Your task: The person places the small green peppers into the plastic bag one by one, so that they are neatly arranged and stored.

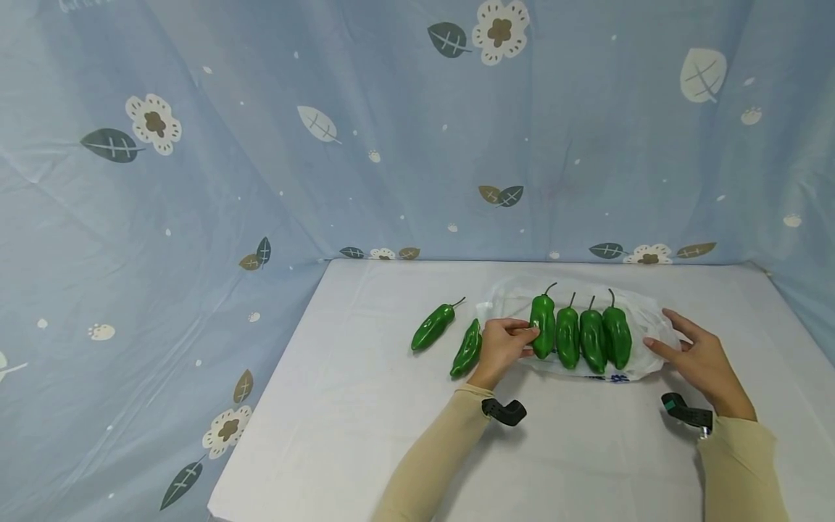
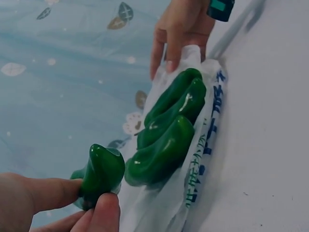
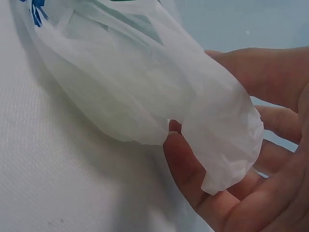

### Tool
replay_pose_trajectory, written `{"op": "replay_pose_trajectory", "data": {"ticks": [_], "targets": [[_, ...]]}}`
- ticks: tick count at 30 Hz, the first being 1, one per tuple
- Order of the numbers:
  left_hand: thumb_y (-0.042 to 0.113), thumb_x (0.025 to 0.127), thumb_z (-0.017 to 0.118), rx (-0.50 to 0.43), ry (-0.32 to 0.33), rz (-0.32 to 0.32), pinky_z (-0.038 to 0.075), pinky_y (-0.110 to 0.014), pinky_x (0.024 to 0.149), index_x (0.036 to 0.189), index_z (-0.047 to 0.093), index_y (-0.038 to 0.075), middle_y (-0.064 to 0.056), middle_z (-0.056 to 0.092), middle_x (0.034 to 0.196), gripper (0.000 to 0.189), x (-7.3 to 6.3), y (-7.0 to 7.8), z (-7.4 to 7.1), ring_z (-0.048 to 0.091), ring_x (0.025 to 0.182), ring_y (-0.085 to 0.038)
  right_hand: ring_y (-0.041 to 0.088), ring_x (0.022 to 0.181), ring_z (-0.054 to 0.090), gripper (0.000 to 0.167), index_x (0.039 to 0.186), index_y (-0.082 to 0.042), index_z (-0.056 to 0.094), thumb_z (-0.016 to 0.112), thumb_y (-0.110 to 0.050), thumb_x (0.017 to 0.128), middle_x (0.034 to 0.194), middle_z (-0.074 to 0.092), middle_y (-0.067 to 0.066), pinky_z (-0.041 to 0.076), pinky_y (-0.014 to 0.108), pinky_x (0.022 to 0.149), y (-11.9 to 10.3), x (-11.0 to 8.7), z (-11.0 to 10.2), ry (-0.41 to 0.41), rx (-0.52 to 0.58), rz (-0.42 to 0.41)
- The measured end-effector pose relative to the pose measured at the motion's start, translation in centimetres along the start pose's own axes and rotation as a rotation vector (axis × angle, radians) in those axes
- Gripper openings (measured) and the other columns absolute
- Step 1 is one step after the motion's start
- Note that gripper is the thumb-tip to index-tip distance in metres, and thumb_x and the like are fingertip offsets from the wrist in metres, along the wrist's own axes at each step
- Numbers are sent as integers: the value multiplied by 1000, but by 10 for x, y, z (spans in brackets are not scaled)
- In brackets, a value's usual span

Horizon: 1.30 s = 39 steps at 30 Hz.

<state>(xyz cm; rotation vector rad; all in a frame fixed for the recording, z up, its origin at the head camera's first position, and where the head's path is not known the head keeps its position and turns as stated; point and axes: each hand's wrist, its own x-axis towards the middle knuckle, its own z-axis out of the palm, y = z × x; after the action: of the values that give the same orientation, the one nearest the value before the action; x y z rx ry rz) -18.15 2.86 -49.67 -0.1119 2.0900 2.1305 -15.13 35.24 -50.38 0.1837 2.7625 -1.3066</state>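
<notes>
In the head view, my left hand pinches a green chili pepper between thumb and fingers; the left wrist view shows its glossy blunt tip close up. Three more green peppers lie side by side just right of it, stems pointing away, on a flattened white plastic bag with blue and green print. My right hand holds the bag's right end, and in the right wrist view the crumpled plastic sits between thumb and fingers.
Left of the bag, two more green peppers lie on the white table: one pepper farther out, another pepper beside my left wrist. A blue patterned cloth hangs behind the table and along its sides.
</notes>
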Motion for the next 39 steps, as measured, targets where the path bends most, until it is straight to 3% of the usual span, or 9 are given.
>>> {"op": "replay_pose_trajectory", "data": {"ticks": [17,27,39], "targets": [[5,89,80,89,35,-10,66,-33,67,106,78,-3,-9,76,87,18,1,-6,5,74,70,-16,75,134,30,88,165,-4,10,60,-44,104,166,9,39,36,82,102,2,0,1,-7,-1,-6],[5,88,82,163,70,-10,64,-28,60,103,79,-3,-8,76,82,18,4,-7,9,74,63,-18,74,133,32,89,166,-5,10,61,-44,104,166,11,39,37,82,101,0,0,1,-9,-2,-1],[7,88,82,201,75,-18,63,-27,59,104,79,-2,-7,77,81,19,5,-10,11,75,65,-20,74,135,30,88,166,-6,9,59,-45,104,166,8,38,36,82,102,1,0,1,-20,-1,5]]}}
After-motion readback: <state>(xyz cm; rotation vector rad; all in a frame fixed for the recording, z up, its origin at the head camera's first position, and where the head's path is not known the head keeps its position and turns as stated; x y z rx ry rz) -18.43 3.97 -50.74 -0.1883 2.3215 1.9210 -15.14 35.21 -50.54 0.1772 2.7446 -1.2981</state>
